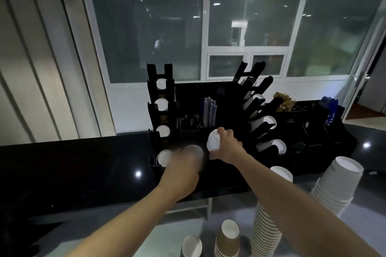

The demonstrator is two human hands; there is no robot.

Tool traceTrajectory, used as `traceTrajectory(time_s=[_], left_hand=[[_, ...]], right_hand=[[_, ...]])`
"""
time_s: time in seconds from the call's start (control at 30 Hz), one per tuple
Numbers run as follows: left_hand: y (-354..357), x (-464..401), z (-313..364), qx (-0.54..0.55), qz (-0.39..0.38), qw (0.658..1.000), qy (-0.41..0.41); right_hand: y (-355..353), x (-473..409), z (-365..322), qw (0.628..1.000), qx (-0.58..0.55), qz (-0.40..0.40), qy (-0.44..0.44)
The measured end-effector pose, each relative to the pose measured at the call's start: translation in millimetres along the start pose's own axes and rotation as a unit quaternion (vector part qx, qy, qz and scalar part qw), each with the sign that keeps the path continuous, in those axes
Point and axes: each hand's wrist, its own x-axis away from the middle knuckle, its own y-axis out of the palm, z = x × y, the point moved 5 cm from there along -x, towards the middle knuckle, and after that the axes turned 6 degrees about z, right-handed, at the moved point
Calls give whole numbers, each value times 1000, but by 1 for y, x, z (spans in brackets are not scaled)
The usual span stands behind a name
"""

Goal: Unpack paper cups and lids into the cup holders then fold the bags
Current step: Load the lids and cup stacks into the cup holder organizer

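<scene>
Head view: both hands work at the black cup holder (208,177) standing on the dark counter (73,173). The right hand (226,145) grips a white paper cup (213,142), fingers curled over its far rim and thumb side under it; the cup lies on its side with its white end facing the camera and its long axis running away into the holder. It sits in the gap between the left column of slots and the right, slanted column, so the right hand is the nearer one to the slanted slots (265,123), which lie just to its right and above. The left hand (183,165) is motion-blurred; it appears to close round a second cup (195,151), just right of the lowest left-column slot (164,157), but the finger spread cannot be read. That slot lies just to the left of the hand, so seating the cup there likely calls for a short leftward push along the cup's axis. More stock waits near the camera: a tall ribbed stack (265,233), a leaning white stack (338,183) and brown cups (227,238). No bags are visible.
</scene>
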Motion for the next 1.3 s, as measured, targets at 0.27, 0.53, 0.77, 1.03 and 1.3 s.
traceTrajectory(time_s=[0.27,0.53,0.77,1.03,1.3], left_hand=[[15,-2,-11,5,50,999,13],[22,-6,-13,14,58,998,11],[27,-5,-14,12,42,999,13],[18,-3,-1,33,58,997,37],[11,31,63,152,90,982,69]], right_hand=[[27,-19,6,999,38,3,0],[49,-24,25,992,117,-24,-31],[68,-1,35,993,92,-20,-71],[55,26,24,992,71,25,-98],[26,135,24,975,-37,165,-143]])
